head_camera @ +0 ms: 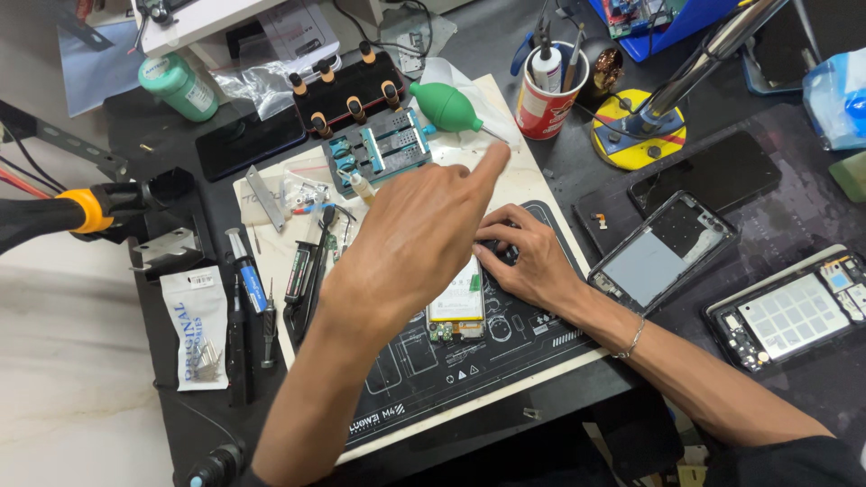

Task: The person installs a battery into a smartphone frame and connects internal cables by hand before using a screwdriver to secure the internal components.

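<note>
Head view: left hand (410,239) raised above mat (505,361), fingers (492,162) spread, holding nothing, index extended near green blower (446,106). Right hand (523,257) presses opened phone (457,307) on mat, fingers curled over it.

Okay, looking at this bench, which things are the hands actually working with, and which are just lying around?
In hand:
- opened phone on the repair mat, pinned by the right hand
- left hand, raised above it, forefinger pointing toward the green air blower

Lying about:
- red cup of tools
- green bottle
- two other opened phones
- screwdrivers
- packet of screws
</note>
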